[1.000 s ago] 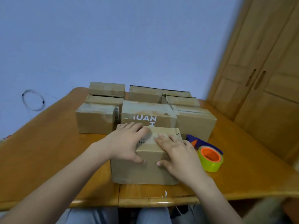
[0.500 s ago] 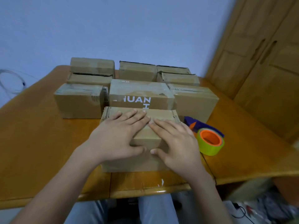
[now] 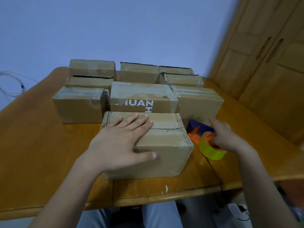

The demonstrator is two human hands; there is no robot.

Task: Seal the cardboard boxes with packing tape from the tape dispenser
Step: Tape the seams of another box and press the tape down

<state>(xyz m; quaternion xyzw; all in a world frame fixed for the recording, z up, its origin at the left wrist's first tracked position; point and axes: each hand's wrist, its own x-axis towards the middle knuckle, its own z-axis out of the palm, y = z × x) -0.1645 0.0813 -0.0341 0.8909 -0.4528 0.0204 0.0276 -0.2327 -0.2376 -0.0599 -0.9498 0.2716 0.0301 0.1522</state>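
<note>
Wooden table [image 3: 32, 145] is set against a pale blue wall [image 3: 115, 30], with wooden cupboard doors [image 3: 271, 71] at the right. Cardboard boxes are crowded on it. The nearest box [image 3: 164, 145] is pressed flat by the left hand [image 3: 118, 145]. The tape dispenser [image 3: 205, 137], just beside it, is touched by the right hand [image 3: 228, 137]; its grip cannot be told.

A left hand [image 3: 118, 145] lies flat on the nearest brown cardboard box [image 3: 164, 148] at the front of a wooden table [image 3: 32, 145]; more cardboard boxes [image 3: 143, 97] stand in rows behind it, a yellow-green tape roll on its orange-and-blue dispenser [image 3: 209, 148] just right, under the right hand [image 3: 228, 137].
</note>
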